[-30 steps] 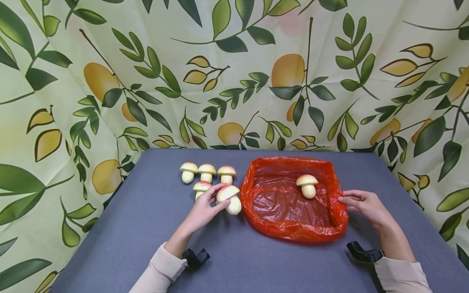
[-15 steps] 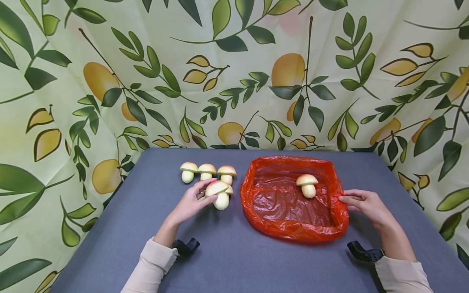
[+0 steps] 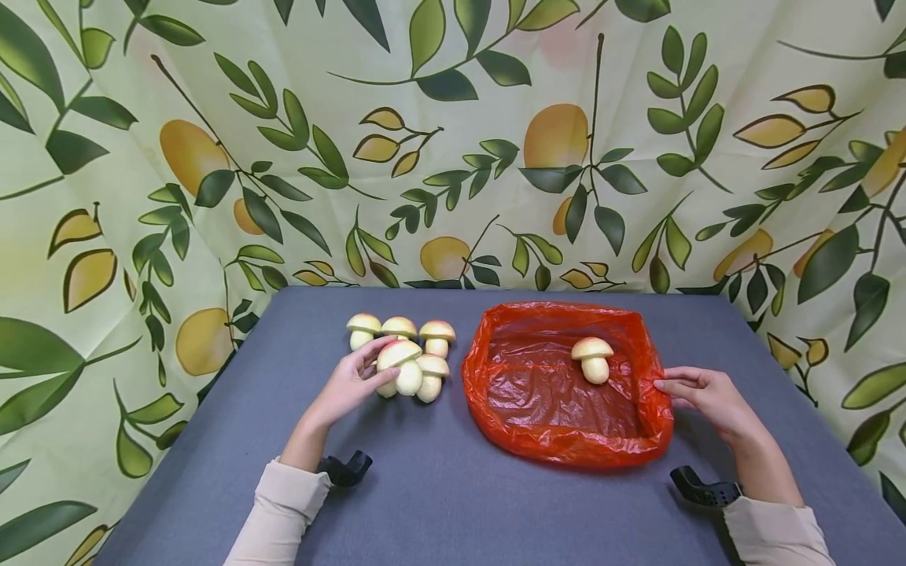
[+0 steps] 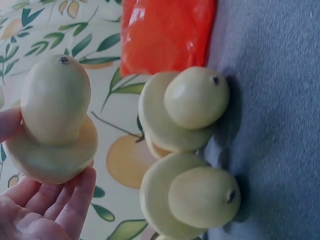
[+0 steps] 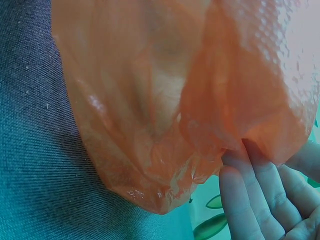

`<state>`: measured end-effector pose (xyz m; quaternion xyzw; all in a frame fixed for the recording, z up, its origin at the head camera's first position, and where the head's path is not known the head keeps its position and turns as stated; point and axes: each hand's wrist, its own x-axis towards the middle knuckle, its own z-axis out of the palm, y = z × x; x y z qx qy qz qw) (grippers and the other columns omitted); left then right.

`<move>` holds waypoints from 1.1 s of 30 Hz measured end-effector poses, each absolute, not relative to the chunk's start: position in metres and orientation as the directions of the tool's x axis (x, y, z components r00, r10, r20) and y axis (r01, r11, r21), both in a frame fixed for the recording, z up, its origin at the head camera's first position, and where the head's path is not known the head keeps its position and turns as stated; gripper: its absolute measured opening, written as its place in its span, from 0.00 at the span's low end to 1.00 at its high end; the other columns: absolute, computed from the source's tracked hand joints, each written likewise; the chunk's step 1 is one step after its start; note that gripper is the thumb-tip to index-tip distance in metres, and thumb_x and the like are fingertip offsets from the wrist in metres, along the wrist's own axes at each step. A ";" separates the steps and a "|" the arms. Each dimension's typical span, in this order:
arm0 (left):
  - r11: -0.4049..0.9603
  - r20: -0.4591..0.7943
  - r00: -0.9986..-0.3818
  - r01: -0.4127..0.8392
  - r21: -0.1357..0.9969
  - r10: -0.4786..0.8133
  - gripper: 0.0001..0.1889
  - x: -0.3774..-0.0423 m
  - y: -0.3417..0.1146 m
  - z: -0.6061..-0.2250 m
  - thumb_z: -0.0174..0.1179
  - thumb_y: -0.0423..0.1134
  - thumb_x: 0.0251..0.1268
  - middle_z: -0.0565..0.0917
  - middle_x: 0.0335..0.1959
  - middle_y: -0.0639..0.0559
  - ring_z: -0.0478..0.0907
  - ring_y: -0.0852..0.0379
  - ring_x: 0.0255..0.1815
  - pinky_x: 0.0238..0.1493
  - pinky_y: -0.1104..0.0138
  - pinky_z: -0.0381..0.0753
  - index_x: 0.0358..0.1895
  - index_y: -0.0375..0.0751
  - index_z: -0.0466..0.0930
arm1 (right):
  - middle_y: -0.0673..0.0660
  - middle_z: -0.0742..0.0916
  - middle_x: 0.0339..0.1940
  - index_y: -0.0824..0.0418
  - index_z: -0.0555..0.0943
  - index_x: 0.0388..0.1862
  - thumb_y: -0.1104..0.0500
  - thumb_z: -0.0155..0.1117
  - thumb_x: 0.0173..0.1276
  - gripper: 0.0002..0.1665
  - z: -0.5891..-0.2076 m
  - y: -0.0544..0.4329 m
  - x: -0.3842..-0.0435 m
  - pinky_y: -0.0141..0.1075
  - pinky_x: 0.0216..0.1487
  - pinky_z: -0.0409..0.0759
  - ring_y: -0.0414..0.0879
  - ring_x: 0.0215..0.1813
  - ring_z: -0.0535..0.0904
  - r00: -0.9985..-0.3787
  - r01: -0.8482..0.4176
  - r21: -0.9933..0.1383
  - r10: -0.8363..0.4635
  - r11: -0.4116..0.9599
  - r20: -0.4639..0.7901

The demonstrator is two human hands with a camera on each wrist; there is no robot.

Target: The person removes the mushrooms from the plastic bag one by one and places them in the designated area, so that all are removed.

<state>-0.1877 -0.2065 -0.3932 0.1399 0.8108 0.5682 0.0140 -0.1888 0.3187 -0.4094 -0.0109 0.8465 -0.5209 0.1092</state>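
My left hand (image 3: 347,385) holds a toy mushroom (image 3: 400,360) with a pale stem and a yellow-red cap. In the left wrist view, that mushroom (image 4: 56,100) is gripped by its cap, stem end up, between thumb and fingers. Just beside and behind it, a second mushroom (image 3: 432,377) rests on the table, while another (image 3: 385,389) is partly covered by the hand. At the right, my right hand (image 3: 704,393) pinches the rim of a red plastic bag (image 3: 566,452) spread wide. Its fingertips go under the thin plastic (image 5: 135,100) in the right wrist view.
Three more mushrooms stand in a back row: one at left (image 3: 364,330), one in the middle (image 3: 399,325) and one at right (image 3: 437,336). Inside the bag lies a single mushroom (image 3: 593,360). A leaf-patterned cloth (image 3: 453,141) hangs behind the grey table (image 3: 453,511).
My left hand has carried its mushroom leftward, away from the bag, uncovering the mushroom beside it. The right hand and the bag have stayed in place.
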 end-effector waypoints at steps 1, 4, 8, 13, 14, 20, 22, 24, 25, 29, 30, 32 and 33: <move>0.314 0.137 -0.962 0.209 0.926 0.237 0.29 -0.188 -0.208 -0.393 0.61 0.34 0.64 0.72 0.66 0.35 0.71 0.82 0.54 0.56 0.86 0.70 0.68 0.34 0.65 | 0.29 0.84 0.30 0.40 0.83 0.39 0.54 0.57 0.72 0.09 -0.410 0.319 -0.189 0.27 0.41 0.84 0.31 0.34 0.83 -0.975 0.094 -0.885 -0.136 0.456 -0.173; 0.315 0.141 -0.964 0.208 0.926 0.224 0.29 -0.189 -0.212 -0.393 0.60 0.34 0.65 0.71 0.68 0.36 0.70 0.84 0.55 0.57 0.88 0.68 0.69 0.34 0.65 | 0.29 0.85 0.30 0.44 0.84 0.40 0.55 0.57 0.72 0.08 -0.411 0.319 -0.189 0.27 0.41 0.84 0.31 0.34 0.83 -0.976 0.090 -0.888 -0.138 0.451 -0.168; 0.319 0.136 -0.969 0.198 0.927 0.207 0.29 -0.190 -0.215 -0.392 0.60 0.35 0.65 0.69 0.70 0.36 0.68 0.86 0.56 0.58 0.88 0.66 0.69 0.35 0.65 | 0.30 0.85 0.30 0.42 0.84 0.39 0.56 0.57 0.72 0.09 -0.411 0.319 -0.189 0.27 0.40 0.84 0.31 0.34 0.83 -0.977 0.082 -0.891 -0.139 0.447 -0.160; 0.323 0.137 -0.974 0.190 0.927 0.179 0.29 -0.191 -0.219 -0.391 0.61 0.34 0.64 0.69 0.70 0.36 0.68 0.85 0.56 0.58 0.89 0.66 0.69 0.34 0.65 | 0.29 0.85 0.30 0.37 0.83 0.36 0.54 0.57 0.72 0.10 -0.409 0.319 -0.188 0.27 0.41 0.84 0.31 0.34 0.84 -0.977 0.085 -0.890 -0.137 0.449 -0.163; 0.322 0.136 -0.976 0.186 0.928 0.173 0.29 -0.192 -0.221 -0.391 0.61 0.34 0.64 0.69 0.70 0.37 0.68 0.85 0.56 0.57 0.89 0.66 0.68 0.34 0.65 | 0.29 0.85 0.30 0.37 0.83 0.37 0.54 0.57 0.72 0.10 -0.409 0.319 -0.188 0.27 0.41 0.84 0.31 0.34 0.84 -0.977 0.085 -0.890 -0.136 0.449 -0.162; 0.324 0.144 -0.977 0.189 0.927 0.157 0.29 -0.193 -0.228 -0.392 0.60 0.34 0.65 0.69 0.70 0.36 0.68 0.85 0.56 0.57 0.89 0.66 0.68 0.34 0.65 | 0.30 0.85 0.30 0.38 0.83 0.37 0.55 0.57 0.72 0.10 -0.410 0.319 -0.188 0.27 0.41 0.84 0.31 0.34 0.84 -0.978 0.086 -0.893 -0.134 0.443 -0.161; 0.324 0.157 -0.976 0.199 0.925 0.151 0.29 -0.193 -0.230 -0.393 0.60 0.34 0.65 0.69 0.70 0.35 0.68 0.85 0.56 0.58 0.89 0.66 0.68 0.33 0.65 | 0.30 0.85 0.30 0.37 0.83 0.36 0.55 0.57 0.72 0.11 -0.410 0.320 -0.188 0.26 0.40 0.84 0.32 0.33 0.84 -0.978 0.087 -0.895 -0.134 0.437 -0.160; 0.325 0.164 -0.976 0.202 0.924 0.142 0.28 -0.193 -0.232 -0.393 0.60 0.33 0.64 0.69 0.69 0.35 0.68 0.85 0.56 0.58 0.89 0.66 0.68 0.33 0.65 | 0.29 0.85 0.30 0.35 0.82 0.35 0.55 0.57 0.72 0.12 -0.410 0.320 -0.188 0.27 0.40 0.84 0.32 0.33 0.84 -0.978 0.080 -0.896 -0.140 0.436 -0.156; 0.327 0.169 -0.976 0.206 0.922 0.138 0.28 -0.193 -0.233 -0.393 0.60 0.33 0.65 0.69 0.69 0.34 0.68 0.85 0.56 0.57 0.89 0.66 0.67 0.32 0.66 | 0.29 0.85 0.30 0.34 0.82 0.35 0.55 0.57 0.72 0.13 -0.409 0.320 -0.188 0.27 0.41 0.84 0.31 0.33 0.84 -0.978 0.080 -0.896 -0.139 0.436 -0.155; 0.332 0.168 -0.978 0.202 0.921 0.127 0.28 -0.194 -0.238 -0.392 0.59 0.33 0.65 0.70 0.69 0.34 0.68 0.85 0.55 0.56 0.89 0.67 0.68 0.32 0.65 | 0.29 0.85 0.30 0.33 0.82 0.34 0.54 0.57 0.72 0.13 -0.409 0.319 -0.188 0.27 0.41 0.83 0.31 0.34 0.84 -0.978 0.074 -0.895 -0.144 0.440 -0.151; 0.330 0.166 -0.978 0.199 0.923 0.125 0.28 -0.193 -0.239 -0.392 0.59 0.33 0.66 0.69 0.69 0.34 0.68 0.85 0.54 0.55 0.89 0.67 0.68 0.32 0.65 | 0.29 0.85 0.30 0.36 0.83 0.36 0.54 0.57 0.72 0.11 -0.409 0.319 -0.188 0.27 0.41 0.83 0.31 0.34 0.84 -0.978 0.073 -0.894 -0.145 0.442 -0.151; 0.322 0.164 -0.979 0.194 0.927 0.120 0.28 -0.193 -0.241 -0.392 0.58 0.32 0.66 0.69 0.69 0.33 0.69 0.85 0.54 0.55 0.89 0.68 0.68 0.32 0.64 | 0.29 0.85 0.30 0.39 0.83 0.38 0.54 0.57 0.72 0.09 -0.410 0.319 -0.189 0.27 0.41 0.83 0.31 0.34 0.84 -0.978 0.079 -0.891 -0.140 0.447 -0.156; 0.318 0.163 -0.980 0.192 0.928 0.117 0.28 -0.193 -0.242 -0.392 0.58 0.32 0.66 0.69 0.69 0.33 0.69 0.85 0.54 0.55 0.89 0.68 0.68 0.32 0.64 | 0.29 0.84 0.30 0.41 0.84 0.39 0.55 0.57 0.72 0.09 -0.410 0.319 -0.189 0.26 0.41 0.83 0.31 0.34 0.84 -0.978 0.079 -0.889 -0.139 0.451 -0.158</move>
